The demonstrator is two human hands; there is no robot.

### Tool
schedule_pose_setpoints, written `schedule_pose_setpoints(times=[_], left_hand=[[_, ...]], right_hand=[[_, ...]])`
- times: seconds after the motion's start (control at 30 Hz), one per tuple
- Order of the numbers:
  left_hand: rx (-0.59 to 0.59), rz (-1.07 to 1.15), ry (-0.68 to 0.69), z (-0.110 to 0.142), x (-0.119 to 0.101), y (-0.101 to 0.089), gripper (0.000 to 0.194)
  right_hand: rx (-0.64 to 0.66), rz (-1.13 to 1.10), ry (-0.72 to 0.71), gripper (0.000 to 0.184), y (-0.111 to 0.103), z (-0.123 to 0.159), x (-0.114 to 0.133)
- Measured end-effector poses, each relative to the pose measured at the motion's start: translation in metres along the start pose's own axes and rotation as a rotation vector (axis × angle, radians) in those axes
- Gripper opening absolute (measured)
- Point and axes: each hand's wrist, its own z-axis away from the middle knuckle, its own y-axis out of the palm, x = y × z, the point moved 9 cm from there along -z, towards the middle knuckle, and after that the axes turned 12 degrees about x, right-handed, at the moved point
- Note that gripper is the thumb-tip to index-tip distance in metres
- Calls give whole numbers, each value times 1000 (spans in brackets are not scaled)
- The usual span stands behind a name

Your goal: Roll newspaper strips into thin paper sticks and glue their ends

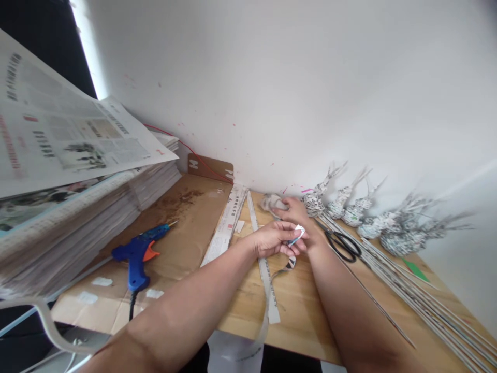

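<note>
- A long, narrow, pale strip of printed paper point(266, 321) runs over the near edge of the light wooden table point(303, 316), its far end curling up beneath the left hand point(272, 241).
- The left hand is closed in a pinch, thumb and fingers gripping a small folded piece of white-and-blue paper point(297, 235); whether this joins the strip, I cannot tell.
- The paper should be very light, limp along its length, easily creased or torn; a flat fingertip pinch near the fold would suit it, with the loose tail left slack.
- Just beyond, the right hand point(294, 211) has its fingers partly bent at a crumpled grey cloth point(267, 203); whether it grips or merely touches the cloth, I cannot tell.
- The cloth looks soft and light, easiest taken by a bunched fold.
- Right of it lie black-handled metal scissors point(330, 233); woven newspaper figures with spiky tops point(355, 212) stand along the wall.
</note>
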Motion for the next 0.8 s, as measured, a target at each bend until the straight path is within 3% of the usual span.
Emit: schedule_pose_setpoints(times=[0.1, 0.2, 0.27, 0.33, 0.53, 0.7, 0.8], left_hand=[[11, -1, 24, -1, 0, -1, 32], [17, 5, 19, -2, 2, -3, 32], [24, 5, 16, -2, 3, -3, 34], [32, 3, 8, -3, 3, -1, 34], [-5, 15, -7, -2, 2, -1, 33], [-13, 11, -18, -1, 2, -2, 32], [-9, 9, -7, -1, 2, -2, 32]], right_hand=[[-136, -274, -4, 36, -15, 5, 2], [-140, -625, 21, 45, -17, 4, -1], [-159, -713, 48, 50, -15, 2, -6], [-170, -636, 107, 51, -10, -1, -13], [-80, 51, 210, 38, 10, -6, -17], [-140, 153, 223, 59, -2, 8, -8], [-194, 176, 64, 48, -10, 10, 7]])
